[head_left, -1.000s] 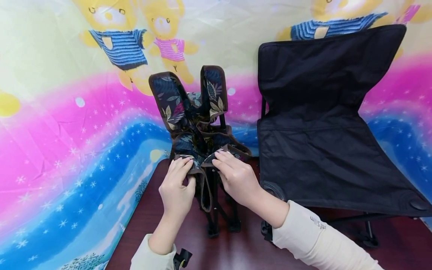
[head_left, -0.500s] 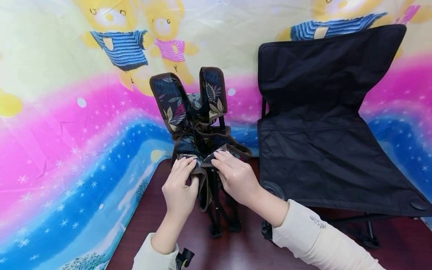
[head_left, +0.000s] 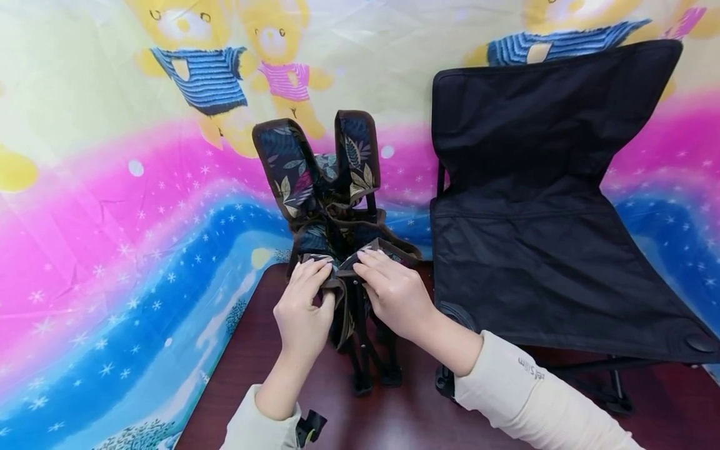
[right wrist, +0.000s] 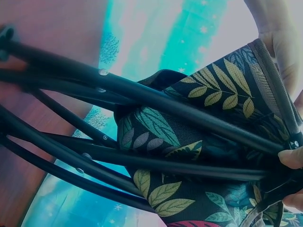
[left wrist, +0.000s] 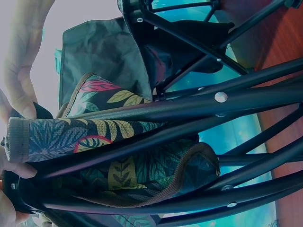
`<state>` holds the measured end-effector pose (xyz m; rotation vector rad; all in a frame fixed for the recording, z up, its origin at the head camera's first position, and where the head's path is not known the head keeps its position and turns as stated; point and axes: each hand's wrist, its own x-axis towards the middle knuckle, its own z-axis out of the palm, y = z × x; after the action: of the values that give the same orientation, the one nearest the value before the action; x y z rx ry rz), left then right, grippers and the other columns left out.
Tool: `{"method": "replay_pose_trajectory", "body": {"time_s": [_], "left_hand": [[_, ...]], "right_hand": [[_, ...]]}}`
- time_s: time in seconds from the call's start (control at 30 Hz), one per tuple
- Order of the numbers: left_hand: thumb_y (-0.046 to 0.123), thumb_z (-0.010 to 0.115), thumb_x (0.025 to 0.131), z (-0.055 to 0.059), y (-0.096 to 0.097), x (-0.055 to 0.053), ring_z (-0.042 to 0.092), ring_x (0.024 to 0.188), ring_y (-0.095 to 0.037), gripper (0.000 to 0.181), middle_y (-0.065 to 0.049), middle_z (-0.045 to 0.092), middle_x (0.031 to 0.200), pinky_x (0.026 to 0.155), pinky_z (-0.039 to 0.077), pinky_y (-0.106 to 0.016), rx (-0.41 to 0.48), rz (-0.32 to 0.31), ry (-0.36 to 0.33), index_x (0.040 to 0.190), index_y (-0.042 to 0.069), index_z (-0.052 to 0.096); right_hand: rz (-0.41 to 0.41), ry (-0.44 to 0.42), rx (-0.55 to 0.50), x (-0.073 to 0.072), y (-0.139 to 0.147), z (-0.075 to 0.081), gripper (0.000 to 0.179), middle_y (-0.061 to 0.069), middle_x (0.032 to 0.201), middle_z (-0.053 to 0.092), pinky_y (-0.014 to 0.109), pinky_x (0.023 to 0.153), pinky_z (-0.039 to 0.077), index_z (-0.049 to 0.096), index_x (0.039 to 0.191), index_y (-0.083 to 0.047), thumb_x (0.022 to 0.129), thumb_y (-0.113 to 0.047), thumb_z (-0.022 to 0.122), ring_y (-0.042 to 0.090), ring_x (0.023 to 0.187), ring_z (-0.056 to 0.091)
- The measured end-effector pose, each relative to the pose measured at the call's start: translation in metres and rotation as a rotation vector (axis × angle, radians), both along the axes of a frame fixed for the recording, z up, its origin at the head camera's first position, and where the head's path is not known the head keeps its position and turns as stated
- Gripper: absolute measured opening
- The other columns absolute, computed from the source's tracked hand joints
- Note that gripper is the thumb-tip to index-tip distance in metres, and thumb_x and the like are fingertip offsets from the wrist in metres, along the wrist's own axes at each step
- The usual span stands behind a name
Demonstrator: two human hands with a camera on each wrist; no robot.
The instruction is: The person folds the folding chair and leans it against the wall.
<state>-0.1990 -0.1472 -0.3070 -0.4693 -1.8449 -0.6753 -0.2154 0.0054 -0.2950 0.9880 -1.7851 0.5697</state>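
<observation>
A small folding chair (head_left: 315, 234) with dark leaf-print fabric and brown edging stands partly folded on the table, its backrest split into two raised lobes. My left hand (head_left: 304, 309) grips the front left corner of its seat, fingers over the top. At the front right corner, my right hand (head_left: 396, 294) holds the fabric the same way, close to the left. Between the hands the seat cloth sags in a fold. Black crossed tubes (left wrist: 189, 104) with rivets run below the fabric in the left wrist view; the right wrist view shows a thumb (right wrist: 291, 158) pressed at the tube ends.
Right of the small chair stands a larger black folding chair (head_left: 523, 250), opened out, near my right forearm. Both stand on a dark red wooden table (head_left: 242, 356). A cloth backdrop (head_left: 140, 250) printed with bears and snowflakes hangs behind and along the left.
My left hand has moved slightly right, nearer my right hand, carrying its seat corner inward. The hanging fold of cloth has shifted a little. The right hand stays nearly still.
</observation>
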Motion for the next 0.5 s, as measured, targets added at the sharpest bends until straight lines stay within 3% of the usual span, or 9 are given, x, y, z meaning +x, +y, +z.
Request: {"method": "replay_pose_trajectory", "body": {"time_s": [0.5], "left_hand": [[-0.009, 0.062, 0.066, -0.0038, -0.0042, -0.0014, 0.056, 0.097, -0.024, 0.028, -0.011, 0.063, 0.096, 0.086, 0.04, -0.041, -0.084, 0.005, 0.032, 0.093, -0.002, 0.067]], "right_hand": [[0.025, -0.023, 0.026, -0.0013, 0.0067, 0.0031, 0.028, 0.015, 0.096, 0.062, 0.033, 0.08, 0.045, 0.066, 0.091, 0.002, 0.063, 0.001, 0.073, 0.023, 0.093, 0.058]]}}
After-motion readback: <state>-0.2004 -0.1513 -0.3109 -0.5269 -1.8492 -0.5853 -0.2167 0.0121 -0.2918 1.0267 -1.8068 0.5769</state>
